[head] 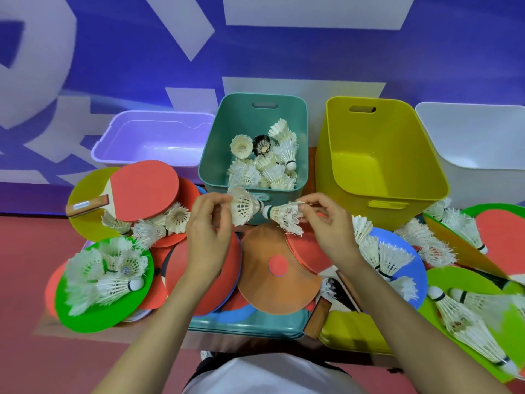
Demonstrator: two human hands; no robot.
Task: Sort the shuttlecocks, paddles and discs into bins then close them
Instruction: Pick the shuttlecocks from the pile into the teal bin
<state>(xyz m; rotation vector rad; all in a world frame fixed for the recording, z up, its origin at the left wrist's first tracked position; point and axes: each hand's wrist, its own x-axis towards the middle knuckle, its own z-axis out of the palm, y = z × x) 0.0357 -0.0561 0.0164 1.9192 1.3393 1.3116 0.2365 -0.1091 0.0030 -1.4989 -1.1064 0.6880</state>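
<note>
— Two shuttlecocks are in the air, one in each hand. How are they held?

— The left hand [208,223] grips a white shuttlecock [245,209] by its feathers, and the right hand [329,220] pinches the feathers of a second shuttlecock [285,216]. Their cork tips point toward each other and almost touch, just in front of the teal bin [210,155].

— What is in that bin?

— A pile of shuttlecocks [267,160], mostly white and one dark. The yellow bin [377,155] beside it on the right shows nothing inside. The pale purple bin [153,137] on the left also shows nothing inside. A white bin [477,137] stands at the far right.

— And on the worktop?

— Many things are mixed. A red paddle [145,191] lies on a yellow disc [85,206] at the left. A green disc [105,305] carries several shuttlecocks, and a blue disc [409,251] at the right too. An orange disc [270,280] lies under the hands. A teal lid [250,325] and a yellow lid [352,334] lie at the near edge.
</note>
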